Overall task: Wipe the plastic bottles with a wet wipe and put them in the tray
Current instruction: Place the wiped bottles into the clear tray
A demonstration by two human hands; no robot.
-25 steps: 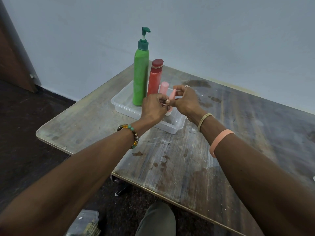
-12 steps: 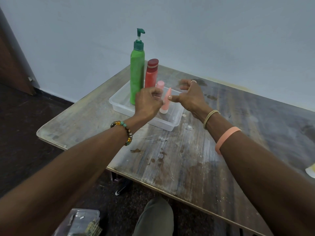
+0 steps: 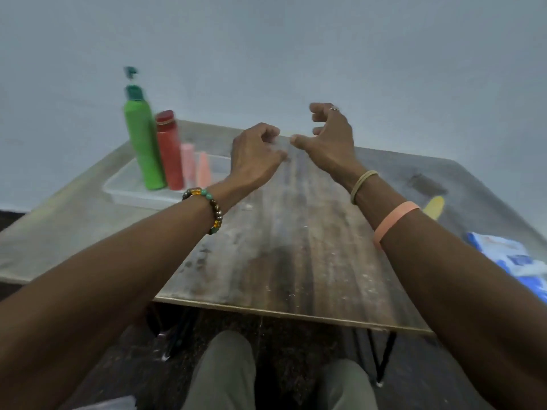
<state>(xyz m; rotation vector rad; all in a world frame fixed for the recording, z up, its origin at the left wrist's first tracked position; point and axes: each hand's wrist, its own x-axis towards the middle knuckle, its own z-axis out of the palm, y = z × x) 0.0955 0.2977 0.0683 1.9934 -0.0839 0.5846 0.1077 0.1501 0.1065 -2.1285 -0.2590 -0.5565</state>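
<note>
A clear plastic tray (image 3: 124,192) sits at the table's far left. In it stand a tall green pump bottle (image 3: 143,143), a red bottle (image 3: 170,155), a pink bottle (image 3: 188,164) and a small salmon tube (image 3: 203,173). My left hand (image 3: 254,155) hovers to the right of the tray, its fingers loosely curled and holding nothing. My right hand (image 3: 328,137) hangs beside it, thumb out and fingers relaxed, also holding nothing. The view is blurred by motion.
The worn wooden table (image 3: 296,247) stretches in front of me. A yellow object (image 3: 433,207) lies at its right side, and a blue and white wipes pack (image 3: 509,261) lies at the right edge. My knees show below the front edge.
Both hands let go of the small salmon tube, which now stands in the tray, and moved right, away from the tray. The view swung right, revealing the yellow object and blue pack.
</note>
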